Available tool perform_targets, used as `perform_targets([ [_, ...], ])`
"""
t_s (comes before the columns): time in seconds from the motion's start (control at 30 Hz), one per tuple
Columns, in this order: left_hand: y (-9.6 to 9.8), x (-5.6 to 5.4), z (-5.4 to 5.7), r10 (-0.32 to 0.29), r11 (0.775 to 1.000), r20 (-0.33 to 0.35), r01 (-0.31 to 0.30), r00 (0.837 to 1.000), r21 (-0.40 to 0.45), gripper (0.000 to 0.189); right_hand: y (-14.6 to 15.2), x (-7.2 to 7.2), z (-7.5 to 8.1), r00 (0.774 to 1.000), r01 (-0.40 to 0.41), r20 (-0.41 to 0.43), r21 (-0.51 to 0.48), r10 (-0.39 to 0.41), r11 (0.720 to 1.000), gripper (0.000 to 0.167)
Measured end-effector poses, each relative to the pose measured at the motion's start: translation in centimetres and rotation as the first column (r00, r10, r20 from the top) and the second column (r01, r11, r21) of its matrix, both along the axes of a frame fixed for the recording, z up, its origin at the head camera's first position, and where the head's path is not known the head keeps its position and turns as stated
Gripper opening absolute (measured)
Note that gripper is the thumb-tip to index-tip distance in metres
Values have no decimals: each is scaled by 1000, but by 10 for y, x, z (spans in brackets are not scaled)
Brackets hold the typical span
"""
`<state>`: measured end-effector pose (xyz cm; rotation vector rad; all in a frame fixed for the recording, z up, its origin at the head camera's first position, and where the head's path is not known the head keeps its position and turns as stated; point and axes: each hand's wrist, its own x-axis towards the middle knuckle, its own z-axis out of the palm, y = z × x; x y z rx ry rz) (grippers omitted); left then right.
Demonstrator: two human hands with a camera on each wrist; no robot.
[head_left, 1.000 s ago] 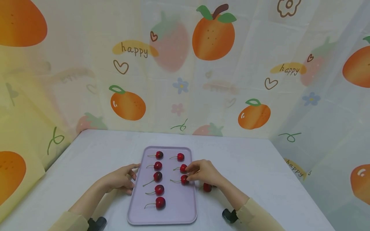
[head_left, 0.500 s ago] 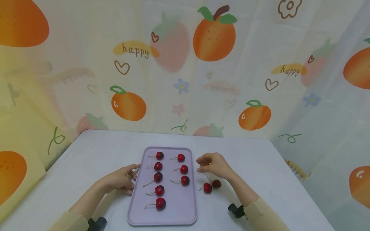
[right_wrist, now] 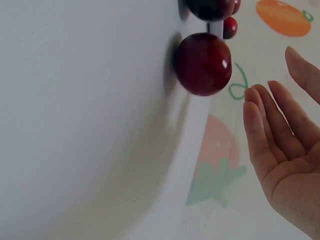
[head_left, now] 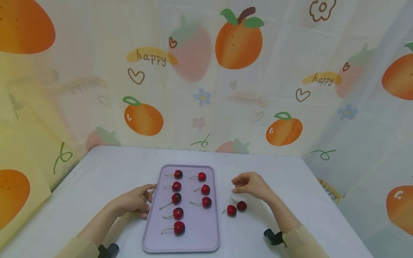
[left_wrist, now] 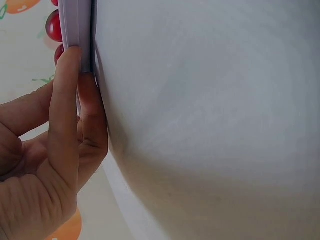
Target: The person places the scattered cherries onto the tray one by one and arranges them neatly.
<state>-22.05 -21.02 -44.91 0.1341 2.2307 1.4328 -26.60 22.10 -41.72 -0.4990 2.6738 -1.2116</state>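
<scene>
A lilac tray lies on the white table with two columns of stemmed cherries on it. The left column runs from a far cherry to a near cherry; three more, including a cherry, form the right column. My left hand touches the tray's left edge; up close in the left wrist view, fingers rest against the tray wall. My right hand hovers right of the tray holding nothing, its fingers extended. Below it on the table lie two loose cherries, a redder cherry and a darker cherry.
A curtain printed with fruit hangs behind and beside the white table. Dark wrist-worn devices sit at both sleeves, the right device close above the table.
My right hand has left the lowest cherry of the tray's right column and moved right, over the loose cherries, uncovering them. My left hand stays at the tray edge.
</scene>
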Motion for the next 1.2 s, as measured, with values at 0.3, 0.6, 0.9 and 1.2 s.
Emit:
perform_targets([
  [0.3,-1,1,1,-10,1000,-2,10,1000,1,90,15,4,-1,999,6,44,17,-6,1000,40],
  [0.6,-2,0,2,-13,1000,2,13,1000,-3,90,26,9,-5,997,-11,74,39,9,999,34],
  [0.9,0,2,3,-4,1000,10,4,1000,-4,89,30,13,-17,988,-27,152,30,22,999,35],
  [1.2,0,2,5,-5,1000,7,5,1000,-20,89,30,15,-19,983,-43,183,67,30,997,32],
])
